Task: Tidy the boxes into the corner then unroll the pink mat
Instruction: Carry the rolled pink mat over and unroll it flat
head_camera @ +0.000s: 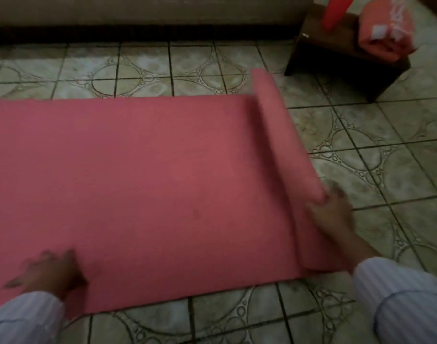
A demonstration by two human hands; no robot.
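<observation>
A home: patterned floor tiles (361,150), wooden stool (346,58).

Pink mat (150,175) cut off at the left edge, its far end unseen. Left hand (50,271) smeared by motion, fingers (14,283) not separable. Right hand (330,207) blurred too; grip on the rolled part impossible to judge. Red object (336,9) cropped by the top edge, identity unclear. Orange-red package (386,31) soft, white label unreadable. Both sleeves cut by the bottom edge.
</observation>
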